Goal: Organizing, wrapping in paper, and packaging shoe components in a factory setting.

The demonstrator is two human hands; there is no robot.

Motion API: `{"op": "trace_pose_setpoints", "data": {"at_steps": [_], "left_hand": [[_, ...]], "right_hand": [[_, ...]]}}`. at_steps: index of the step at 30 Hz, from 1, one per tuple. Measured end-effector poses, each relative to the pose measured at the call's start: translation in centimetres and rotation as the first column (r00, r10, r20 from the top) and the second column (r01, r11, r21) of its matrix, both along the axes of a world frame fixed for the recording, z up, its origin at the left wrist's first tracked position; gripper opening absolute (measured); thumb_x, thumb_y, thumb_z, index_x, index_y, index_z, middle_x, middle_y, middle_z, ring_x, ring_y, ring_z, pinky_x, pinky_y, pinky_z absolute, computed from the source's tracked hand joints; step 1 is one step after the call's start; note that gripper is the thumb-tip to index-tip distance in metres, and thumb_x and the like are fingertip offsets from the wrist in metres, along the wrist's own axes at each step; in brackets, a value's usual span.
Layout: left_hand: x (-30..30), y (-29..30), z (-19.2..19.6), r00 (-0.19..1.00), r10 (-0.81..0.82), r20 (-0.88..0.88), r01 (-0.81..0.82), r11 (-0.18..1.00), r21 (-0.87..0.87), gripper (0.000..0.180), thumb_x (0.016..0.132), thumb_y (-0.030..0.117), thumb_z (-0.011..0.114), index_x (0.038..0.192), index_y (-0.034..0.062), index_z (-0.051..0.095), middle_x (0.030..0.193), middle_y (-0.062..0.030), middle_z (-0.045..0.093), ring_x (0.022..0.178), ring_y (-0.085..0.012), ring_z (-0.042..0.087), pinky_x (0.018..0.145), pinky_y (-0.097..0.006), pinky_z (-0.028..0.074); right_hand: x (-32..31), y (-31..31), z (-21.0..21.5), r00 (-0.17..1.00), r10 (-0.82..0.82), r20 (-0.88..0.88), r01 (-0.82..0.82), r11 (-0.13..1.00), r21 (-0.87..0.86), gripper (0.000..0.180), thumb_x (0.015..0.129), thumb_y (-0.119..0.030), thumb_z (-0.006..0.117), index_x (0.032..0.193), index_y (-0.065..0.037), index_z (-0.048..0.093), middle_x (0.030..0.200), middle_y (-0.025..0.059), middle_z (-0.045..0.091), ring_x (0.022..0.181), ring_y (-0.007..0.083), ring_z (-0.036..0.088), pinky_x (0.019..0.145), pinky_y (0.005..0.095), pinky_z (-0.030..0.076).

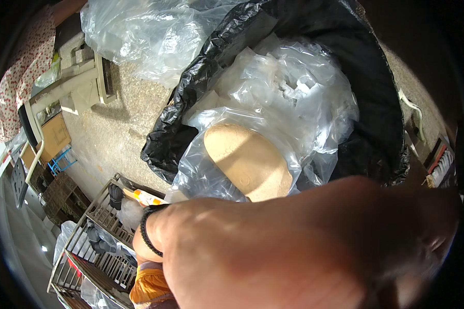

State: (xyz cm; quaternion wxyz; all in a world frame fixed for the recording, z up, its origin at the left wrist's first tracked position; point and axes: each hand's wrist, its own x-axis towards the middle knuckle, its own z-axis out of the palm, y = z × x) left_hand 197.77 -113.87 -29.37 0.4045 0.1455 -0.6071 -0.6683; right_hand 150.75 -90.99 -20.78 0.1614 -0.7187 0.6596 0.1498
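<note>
My right forearm [293,247] fills the lower part of the view, very close to the camera, with a black band [145,232] around the wrist. Past the band my right hand [139,248] bends down and is almost entirely hidden, so its grip cannot be seen. Just above the arm lies a tan shoe sole [247,162] inside a clear plastic bag [201,170]. That bag rests on a heap of crumpled clear plastic [288,87] in a large black bin bag [355,62]. My left hand is out of view.
A wire rack [100,226] with bagged items and an orange-white object [147,197] stands at the lower left. More clear bags [149,36] lie at the top. A white plastic chair [77,87], a cardboard box [54,136] and another person's floral sleeve [21,77] are at the left.
</note>
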Motion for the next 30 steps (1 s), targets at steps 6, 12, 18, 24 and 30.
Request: {"op": "trace_pose_setpoints", "data": {"at_steps": [6,12,18,24,30], "left_hand": [[-1.9,1.0,2.8,0.993,-0.024,0.116,0.022,1.0,0.019,0.019,0.074,0.024,0.068,0.07,0.0069,0.06,0.074,-0.0067,0.052,0.083,-0.0255,0.052,0.072,-0.036,0.042],[-0.8,-2.0,2.6,0.643,0.176,0.745,0.107,0.943,-0.315,0.039,0.063,0.034,0.075,0.085,0.0028,0.066,0.086,-0.0105,0.059,0.088,-0.0262,0.053,0.078,-0.038,0.042],[-4.0,-2.3,1.4,-0.251,0.27,0.93,0.482,0.868,-0.122,0.053,0.064,0.05,0.072,0.093,0.0062,0.07,0.103,-0.0082,0.063,0.11,-0.0256,0.045,0.093,-0.041,0.031],[-8.2,0.0,-5.8,-0.271,0.306,0.913,0.496,0.857,-0.14,0.016,0.075,0.017,0.058,0.082,0.0128,0.072,0.092,-0.0069,0.067,0.106,-0.0227,0.051,0.089,-0.037,0.034],[-7.7,1.9,-6.2,-0.234,0.185,0.955,0.413,0.908,-0.075,0.018,0.074,0.02,0.061,0.083,0.008,0.071,0.094,-0.0128,0.066,0.105,-0.0248,0.053,0.095,-0.036,0.033]], "right_hand": [[1.7,-0.3,-1.4,0.978,-0.025,0.208,0.009,0.997,0.078,0.042,0.082,-0.022,0.057,0.112,0.007,0.052,0.107,0.028,0.056,0.1,0.0436,0.054,0.089,0.0515,0.041],[4.3,-2.2,2.9,0.983,0.171,0.067,-0.152,0.961,-0.23,0.041,0.075,-0.01,0.062,0.11,0.009,0.051,0.104,0.0307,0.054,0.099,0.0475,0.052,0.093,0.0555,0.037],[7.2,-5.3,1.7,0.917,0.043,0.396,0.049,0.974,-0.219,0.04,0.065,-0.002,0.062,0.103,0.006,0.054,0.098,0.0238,0.055,0.092,0.0422,0.052,0.084,0.048,0.04],[5.7,-3.0,1.0,0.946,0.131,0.295,-0.028,0.944,-0.328,0.053,0.076,-0.037,0.05,0.108,0.005,0.055,0.089,0.02,0.054,0.094,0.0422,0.05,0.095,0.0526,0.034],[8.2,-4.6,1.0,0.888,0.12,0.444,0.092,0.9,-0.426,0.044,0.066,-0.024,0.055,0.098,0.005,0.055,0.08,0.0184,0.051,0.083,0.0384,0.049,0.087,0.0516,0.037]]}}
